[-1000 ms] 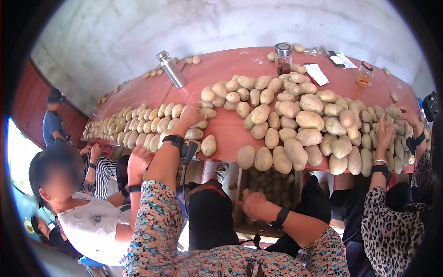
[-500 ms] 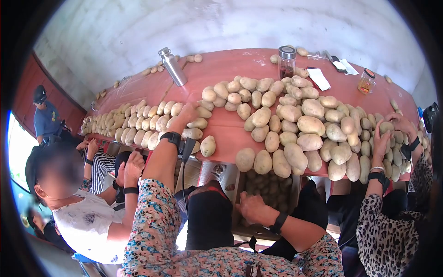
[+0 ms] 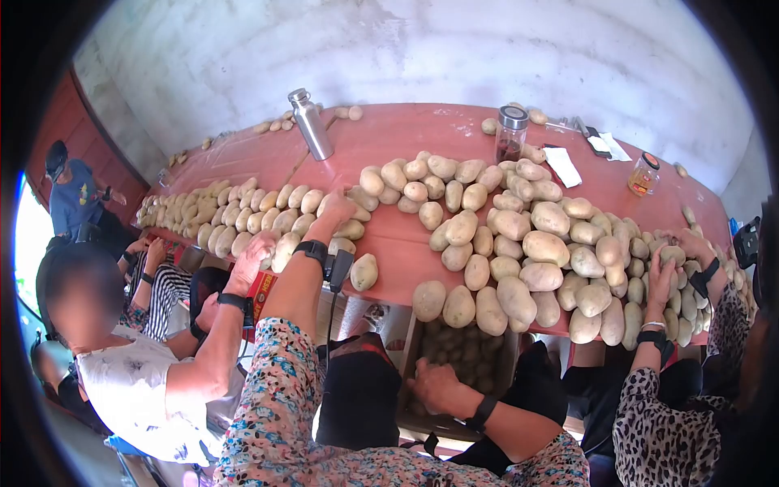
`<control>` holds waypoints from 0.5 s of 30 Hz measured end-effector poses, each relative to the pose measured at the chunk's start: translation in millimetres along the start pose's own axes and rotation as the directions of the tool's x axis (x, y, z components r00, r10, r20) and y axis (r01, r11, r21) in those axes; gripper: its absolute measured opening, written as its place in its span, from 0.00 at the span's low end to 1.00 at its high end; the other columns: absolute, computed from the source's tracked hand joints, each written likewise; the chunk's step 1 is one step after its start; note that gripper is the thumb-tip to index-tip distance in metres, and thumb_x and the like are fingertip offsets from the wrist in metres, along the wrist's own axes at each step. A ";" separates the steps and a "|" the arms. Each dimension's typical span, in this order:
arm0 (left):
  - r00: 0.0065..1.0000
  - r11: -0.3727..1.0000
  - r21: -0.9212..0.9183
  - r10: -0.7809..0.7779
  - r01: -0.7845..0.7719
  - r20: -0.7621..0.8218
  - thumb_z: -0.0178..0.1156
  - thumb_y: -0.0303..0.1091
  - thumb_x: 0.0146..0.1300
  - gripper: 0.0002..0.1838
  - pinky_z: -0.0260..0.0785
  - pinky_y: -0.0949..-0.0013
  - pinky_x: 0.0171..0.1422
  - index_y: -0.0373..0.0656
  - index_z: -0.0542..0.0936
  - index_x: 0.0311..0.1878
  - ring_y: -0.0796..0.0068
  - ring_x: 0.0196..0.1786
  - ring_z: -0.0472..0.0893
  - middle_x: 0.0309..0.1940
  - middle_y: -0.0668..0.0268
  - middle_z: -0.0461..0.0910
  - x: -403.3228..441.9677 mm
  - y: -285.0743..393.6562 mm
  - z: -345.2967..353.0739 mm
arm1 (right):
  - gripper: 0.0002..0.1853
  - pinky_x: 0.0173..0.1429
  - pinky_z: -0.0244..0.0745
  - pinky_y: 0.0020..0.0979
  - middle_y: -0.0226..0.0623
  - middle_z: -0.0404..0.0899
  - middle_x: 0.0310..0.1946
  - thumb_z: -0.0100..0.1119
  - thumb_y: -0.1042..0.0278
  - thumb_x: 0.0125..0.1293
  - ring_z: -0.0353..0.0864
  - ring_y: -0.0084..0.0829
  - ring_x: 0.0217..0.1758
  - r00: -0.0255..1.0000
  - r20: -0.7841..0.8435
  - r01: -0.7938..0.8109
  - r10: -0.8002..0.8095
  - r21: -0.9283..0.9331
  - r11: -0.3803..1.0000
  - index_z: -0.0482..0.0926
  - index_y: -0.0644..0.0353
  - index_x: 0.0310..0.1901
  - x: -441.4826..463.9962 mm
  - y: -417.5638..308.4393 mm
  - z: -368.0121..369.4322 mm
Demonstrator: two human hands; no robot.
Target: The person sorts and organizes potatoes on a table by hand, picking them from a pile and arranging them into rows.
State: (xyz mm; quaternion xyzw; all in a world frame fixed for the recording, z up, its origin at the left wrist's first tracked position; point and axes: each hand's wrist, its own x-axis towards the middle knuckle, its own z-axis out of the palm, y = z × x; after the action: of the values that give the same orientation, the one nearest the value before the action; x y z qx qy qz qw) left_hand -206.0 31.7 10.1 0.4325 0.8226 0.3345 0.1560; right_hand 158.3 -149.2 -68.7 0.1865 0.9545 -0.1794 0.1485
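Observation:
My left hand (image 3: 337, 209) reaches over the right end of the rows of potatoes on the table, its fingers closed on a potato (image 3: 358, 213) at the end of a row. A single potato (image 3: 363, 272) lies at the table edge, just right of my left forearm. My right hand (image 3: 436, 385) is low in front of me, by a box (image 3: 508, 367) below the table edge with potatoes (image 3: 464, 347) in it. Its fingers are curled in, and whatever they may hold is hidden. A large heap of potatoes (image 3: 545, 248) covers the table to the right.
On the red table (image 3: 410, 134) stand a steel bottle (image 3: 311, 126), a lidded glass jar (image 3: 510, 134) and a smaller jar (image 3: 643, 176). A co-worker at left has a hand (image 3: 253, 258) at the rows; another's hands (image 3: 661, 280) touch the heap at right.
The left co-worker's hand has gone from their lap up to the potato rows. The person at the far left has shifted. My hands stay nearly in place while the view tilts slightly.

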 end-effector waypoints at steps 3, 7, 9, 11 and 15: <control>0.991 0.990 0.052 0.133 -0.132 -0.016 0.55 0.19 0.52 0.33 0.69 0.62 0.64 0.42 0.69 0.65 0.54 0.62 0.76 0.58 0.49 0.76 13.7 -20.5 5.5 | 0.16 0.42 0.76 0.46 0.51 0.71 0.48 0.46 0.60 0.74 0.82 0.48 0.46 1.000 0.010 0.015 -0.015 0.003 1.000 0.79 0.57 0.53 -1.3 -0.8 -3.0; 0.986 0.902 0.404 0.165 -0.152 0.004 0.54 0.20 0.54 0.30 0.70 0.56 0.62 0.41 0.69 0.64 0.46 0.58 0.77 0.55 0.46 0.78 0.4 -2.6 0.4 | 0.17 0.41 0.76 0.46 0.51 0.71 0.48 0.45 0.59 0.74 0.82 0.47 0.45 1.000 0.006 0.025 -0.025 0.002 1.000 0.79 0.60 0.51 0.8 -2.2 -2.7; 0.977 0.876 0.441 0.210 -0.196 0.017 0.53 0.21 0.56 0.28 0.70 0.53 0.61 0.39 0.69 0.64 0.43 0.56 0.77 0.53 0.44 0.78 -5.1 5.7 -2.2 | 0.16 0.41 0.76 0.46 0.51 0.71 0.48 0.46 0.59 0.74 0.82 0.47 0.45 1.000 -0.014 -0.004 0.004 0.021 1.000 0.80 0.58 0.51 5.8 -0.5 6.3; 0.968 0.855 0.472 0.252 -0.214 -0.018 0.53 0.24 0.59 0.26 0.70 0.52 0.60 0.38 0.68 0.64 0.43 0.55 0.78 0.52 0.43 0.79 -0.8 7.9 -0.6 | 0.15 0.41 0.76 0.46 0.51 0.71 0.47 0.46 0.60 0.73 0.82 0.47 0.45 1.000 -0.016 -0.016 0.016 0.023 1.000 0.80 0.57 0.51 7.4 2.2 10.9; 0.855 0.885 0.282 0.442 -0.369 -0.269 0.57 0.30 0.62 0.27 0.72 0.56 0.59 0.35 0.68 0.64 0.47 0.53 0.80 0.51 0.44 0.80 51.2 -14.2 19.4 | 0.14 0.42 0.76 0.45 0.51 0.70 0.47 0.48 0.61 0.71 0.82 0.47 0.45 1.000 -0.003 0.020 -0.020 -0.021 1.000 0.80 0.53 0.51 -7.6 -1.9 -12.1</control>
State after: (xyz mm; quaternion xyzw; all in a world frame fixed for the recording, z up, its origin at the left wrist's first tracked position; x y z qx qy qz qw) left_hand -233.5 75.9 -12.1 0.5502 0.7582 0.3334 -0.1057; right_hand 161.7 -148.3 -54.6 0.1755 0.9584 -0.1704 0.1472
